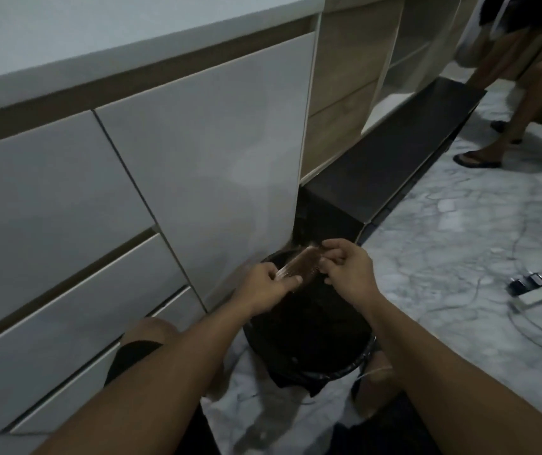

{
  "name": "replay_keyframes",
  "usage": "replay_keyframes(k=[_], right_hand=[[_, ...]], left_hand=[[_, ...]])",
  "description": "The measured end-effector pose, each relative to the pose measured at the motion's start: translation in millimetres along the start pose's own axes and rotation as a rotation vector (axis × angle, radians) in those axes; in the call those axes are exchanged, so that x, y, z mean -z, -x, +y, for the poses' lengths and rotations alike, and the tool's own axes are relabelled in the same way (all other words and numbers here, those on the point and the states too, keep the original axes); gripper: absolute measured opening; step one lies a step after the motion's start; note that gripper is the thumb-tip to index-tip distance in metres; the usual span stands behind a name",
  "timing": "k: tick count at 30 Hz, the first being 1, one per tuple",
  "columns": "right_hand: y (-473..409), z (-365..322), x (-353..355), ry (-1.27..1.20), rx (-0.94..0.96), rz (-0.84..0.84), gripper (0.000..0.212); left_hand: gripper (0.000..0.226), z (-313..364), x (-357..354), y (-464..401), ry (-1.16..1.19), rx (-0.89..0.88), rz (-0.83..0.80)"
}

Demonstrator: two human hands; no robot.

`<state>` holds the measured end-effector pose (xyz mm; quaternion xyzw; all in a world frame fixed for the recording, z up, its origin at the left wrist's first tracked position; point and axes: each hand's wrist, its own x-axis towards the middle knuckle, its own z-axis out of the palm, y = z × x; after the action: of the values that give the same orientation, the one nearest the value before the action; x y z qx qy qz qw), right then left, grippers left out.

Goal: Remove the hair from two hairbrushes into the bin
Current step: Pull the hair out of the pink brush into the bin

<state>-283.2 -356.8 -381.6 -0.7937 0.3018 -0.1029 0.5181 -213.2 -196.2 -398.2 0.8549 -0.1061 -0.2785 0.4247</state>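
- Left hand [261, 285] grips one end of the brush [299, 266], fingers curled shut around it, thumb lying along its near edge.
- Right hand [350, 269] pinches at the far end of the brush, thumb and forefinger pressed together on it, the other fingers loosely curled beneath.
- I hold the brush tilted, its far end higher, bristle face turned toward me; it looks brown, and motion blur hides any hair caught in it.
- It hangs above the bin [309, 326], which stands on the floor [460, 231] between my knees, close to the white cabinet [197, 152].
- A black liner [296, 379] is folded over the bin's rim; inside is too dark for me to tell what it holds.
- I can see only one brush.
- Beside the cabinet run wooden shelves [345, 60], with a dark plinth [404, 156] along their foot.
- On the marble-patterned floor to my right lies a white power strip [539, 293] with dark plugs [527, 280] in it, thin cables looping from it.
- Far right, another person's legs [526, 100] stand in sandals [476, 160].
- I can read no brand, label or writing anywhere; the frame is too dim and soft.
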Motion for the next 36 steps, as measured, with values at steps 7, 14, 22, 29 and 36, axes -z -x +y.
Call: replay_keyframes(k=[7, 14, 22, 29, 36], right_hand=[[3.3, 38.8, 6.8, 0.251, 0.214, -0.025, 0.025], [16.1, 72.2, 13.3, 0.066, -0.032, 0.015, 0.012], [28.5, 75.7, 15.1, 0.084, 0.071, -0.241, 0.039], [18.1, 94.7, 16.8, -0.003, -0.063, -0.012, 0.023], [27.9, 85.9, 15.4, -0.106, -0.039, -0.215, 0.031]], left_hand=[[0.051, -10.7, -16.9, -4.7, -0.154, 0.012, -0.031], [0.041, -23.0, -22.3, -0.1, -0.301, 0.016, -0.089], [0.039, -19.5, -29.7, 6.1, -0.479, -0.028, -0.114], [0.042, -33.9, -25.0, 8.5, -0.519, -0.001, -0.110], [0.044, -40.0, -23.1, 14.3, -0.455, 0.026, -0.103]])
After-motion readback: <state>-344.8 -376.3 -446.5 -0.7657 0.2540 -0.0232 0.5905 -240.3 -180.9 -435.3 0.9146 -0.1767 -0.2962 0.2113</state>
